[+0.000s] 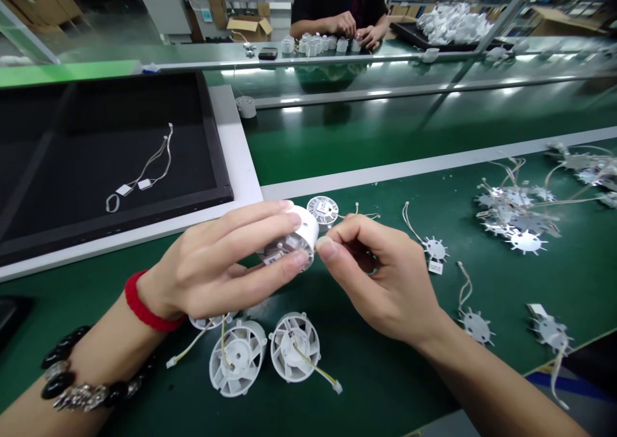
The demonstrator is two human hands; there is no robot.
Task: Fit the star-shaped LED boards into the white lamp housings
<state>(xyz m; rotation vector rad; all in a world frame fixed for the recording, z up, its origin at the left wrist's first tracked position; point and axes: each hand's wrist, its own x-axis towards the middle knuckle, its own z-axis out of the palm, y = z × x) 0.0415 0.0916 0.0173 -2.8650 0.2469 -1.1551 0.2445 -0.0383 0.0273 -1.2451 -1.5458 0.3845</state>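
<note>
My left hand (236, 257) grips a round white fan housing (307, 228), tilted on its side above the green bench. The fingers of my right hand (376, 270) are pinched together at the housing's right edge; what they hold, if anything, is too small to tell. Behind the housing lies a white disc with a label (322, 210) and thin wires. Below my hands, two white fans (238, 358) (295, 347) with yellowish wires rest on the bench, and another is partly hidden under my left hand.
A black tray (144, 103) with two wire leads is at left. Several silvery star-shaped plates (518, 209) with wires lie at right. Across the green conveyor (385, 128), a person's hands (359, 32) work near several white housings (318, 44).
</note>
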